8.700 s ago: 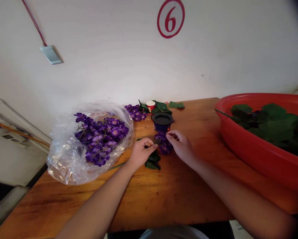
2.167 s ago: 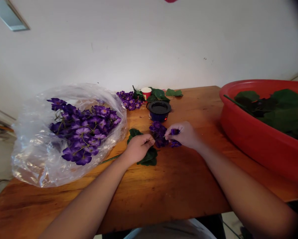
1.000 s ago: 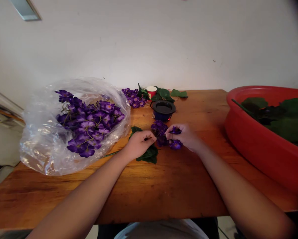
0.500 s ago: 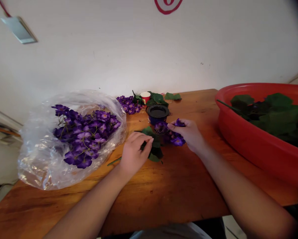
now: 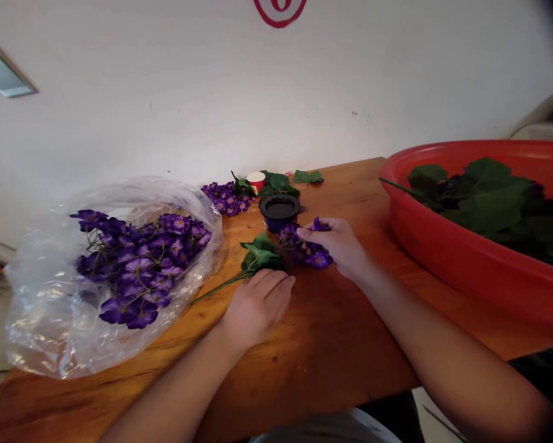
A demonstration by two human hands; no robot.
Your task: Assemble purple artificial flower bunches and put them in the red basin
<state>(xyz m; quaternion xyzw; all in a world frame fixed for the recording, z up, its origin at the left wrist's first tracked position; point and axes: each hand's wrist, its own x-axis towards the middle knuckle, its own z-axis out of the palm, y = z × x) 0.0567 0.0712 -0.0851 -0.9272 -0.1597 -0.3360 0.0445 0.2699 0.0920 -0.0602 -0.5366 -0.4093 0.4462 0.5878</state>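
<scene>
In my right hand (image 5: 339, 243) is a bunch of purple artificial flowers (image 5: 317, 258), pinched between thumb and fingers just above the wooden table. My left hand (image 5: 260, 304) rests palm down at the lower edge of a leafy green artificial stem (image 5: 258, 253). Its fingers curl over the lower leaves; the thumb and whatever lies under the palm are hidden. The bare end of that stem points left toward the plastic bag. Just beyond the flowers stands a dark round pot (image 5: 279, 212) with a black rim.
A clear plastic bag (image 5: 40, 307) at left holds many purple flowers (image 5: 142, 264). At right is a large red tub (image 5: 461, 271) with green leaves (image 5: 493, 191). By the wall lie more purple flowers (image 5: 228, 198), a small red-and-white cup (image 5: 256, 181) and loose leaves (image 5: 308, 177).
My left hand has drawn down toward me and turned palm down over the lower leaves, uncovering the stem. My right hand keeps the flowers. The whole view has shifted slightly.
</scene>
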